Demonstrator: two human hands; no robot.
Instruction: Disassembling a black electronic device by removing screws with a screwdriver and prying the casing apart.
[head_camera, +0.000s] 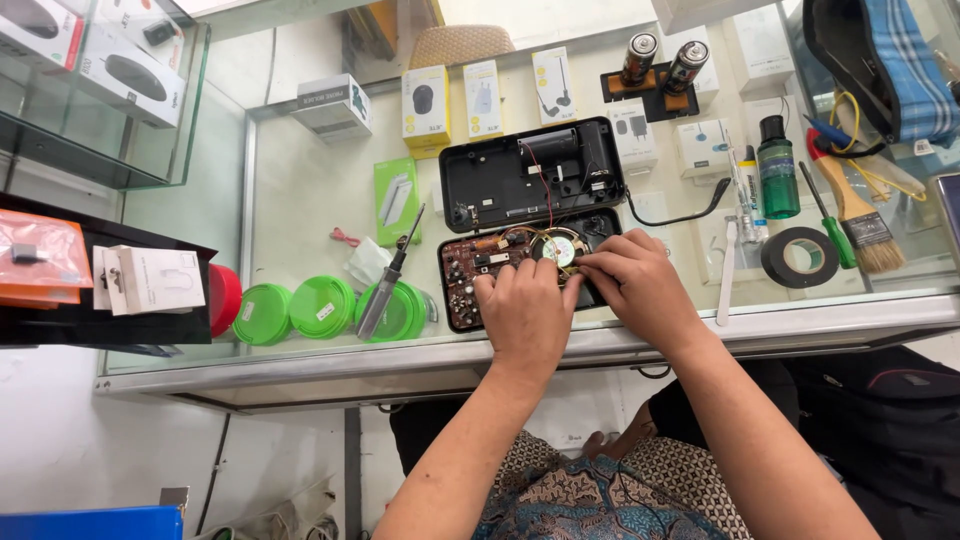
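Here — opened radio (530, 215), brown circuit board (480, 275) bared

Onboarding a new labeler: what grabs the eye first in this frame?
Centre: an opened black radio case on the glass counter, with both hands, left hand and right hand, on its brown circuit board. Left of it, green lids; at right, a tape roll.

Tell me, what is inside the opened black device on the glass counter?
The opened black device shows a brown circuit board, a round speaker and thin wires. Left hand and right hand cover the near part.
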